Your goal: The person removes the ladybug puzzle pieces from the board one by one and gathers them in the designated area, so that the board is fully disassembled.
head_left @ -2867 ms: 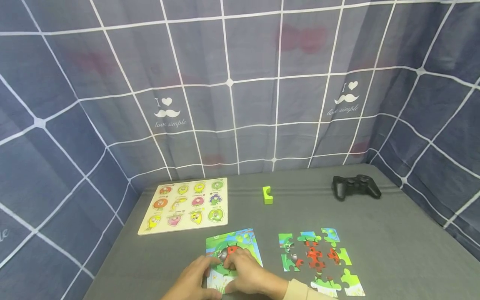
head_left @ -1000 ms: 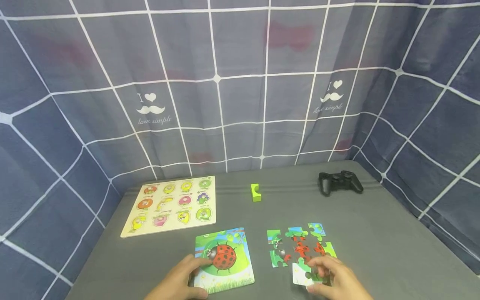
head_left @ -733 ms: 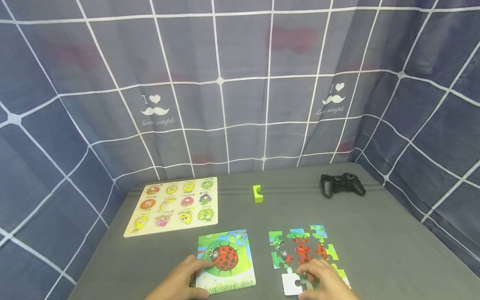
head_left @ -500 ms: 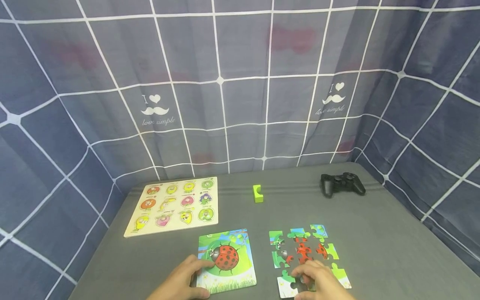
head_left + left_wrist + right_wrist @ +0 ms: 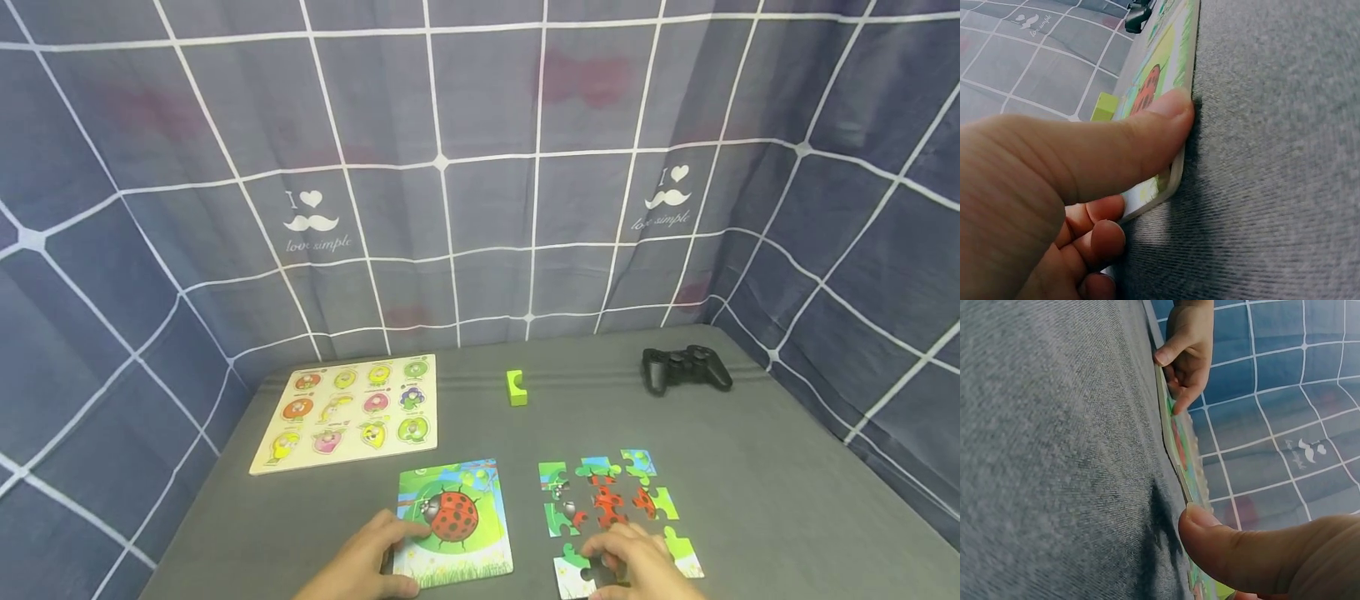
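A square ladybug board (image 5: 452, 517) lies on the grey cloth in the head view. My left hand (image 5: 367, 558) grips its near left corner, index finger over the picture; the left wrist view shows the thumb (image 5: 1166, 112) on the board's edge. To the right, a white and green corner puzzle piece (image 5: 572, 575) lies at the near left of a group of loose ladybug puzzle pieces. My right hand (image 5: 637, 562) pinches this piece at its right side and hides part of the group. Another puzzle piece (image 5: 681, 550) shows right of the hand.
A wooden fruit board (image 5: 348, 414) lies at the back left. A small green block (image 5: 517, 388) stands at the back middle, and a black game controller (image 5: 686, 369) sits at the back right. A checked curtain (image 5: 487, 208) encloses the far side and both flanks.
My right hand has left the ladybug board and carried the corner puzzle piece to the near left of the group, lowering it there. My left hand has stayed on the board.
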`<state>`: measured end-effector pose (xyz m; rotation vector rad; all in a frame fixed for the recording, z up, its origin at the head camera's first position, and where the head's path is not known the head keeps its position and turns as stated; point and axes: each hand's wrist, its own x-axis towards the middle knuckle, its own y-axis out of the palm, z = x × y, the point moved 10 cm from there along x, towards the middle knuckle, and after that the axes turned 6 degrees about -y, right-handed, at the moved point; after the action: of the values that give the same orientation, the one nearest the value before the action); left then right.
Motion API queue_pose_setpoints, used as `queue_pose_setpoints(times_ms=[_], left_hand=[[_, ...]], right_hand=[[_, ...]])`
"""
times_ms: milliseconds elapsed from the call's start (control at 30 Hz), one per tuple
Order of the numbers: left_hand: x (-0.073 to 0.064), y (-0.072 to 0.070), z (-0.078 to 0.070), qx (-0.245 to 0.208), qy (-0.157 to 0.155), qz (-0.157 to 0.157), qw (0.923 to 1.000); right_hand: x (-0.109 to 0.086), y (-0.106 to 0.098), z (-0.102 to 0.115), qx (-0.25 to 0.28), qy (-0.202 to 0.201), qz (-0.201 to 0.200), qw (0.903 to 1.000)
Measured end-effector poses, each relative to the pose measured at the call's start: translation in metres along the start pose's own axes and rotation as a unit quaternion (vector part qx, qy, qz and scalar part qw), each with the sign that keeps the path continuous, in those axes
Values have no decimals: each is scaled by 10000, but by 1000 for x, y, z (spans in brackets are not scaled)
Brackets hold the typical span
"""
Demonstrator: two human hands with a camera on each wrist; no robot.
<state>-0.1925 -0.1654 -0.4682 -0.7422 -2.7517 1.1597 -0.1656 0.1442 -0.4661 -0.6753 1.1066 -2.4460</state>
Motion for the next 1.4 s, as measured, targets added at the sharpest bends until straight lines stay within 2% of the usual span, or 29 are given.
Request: queue_pose_setpoints(times_ms=[133,367,633,1033,1400], left_hand=[[-2,0,-2,-201,-7,65,9998],[-1,0,-4,-137,177,1,9997],[1,2,1,-209,49,99,9997],[1,3,4,-244,-93,146,9996],[1,2,3,-234,-72,125,9996]], right_hand=[[-2,2,-2,53,55,40,10000],[-3,3,-3,-9,59,-38,10000],[-4,6,-8,121,427,35,9990],[-3,5,-9,-146,464,15,9988],[-4,7,-12,-105,600,65,9981]])
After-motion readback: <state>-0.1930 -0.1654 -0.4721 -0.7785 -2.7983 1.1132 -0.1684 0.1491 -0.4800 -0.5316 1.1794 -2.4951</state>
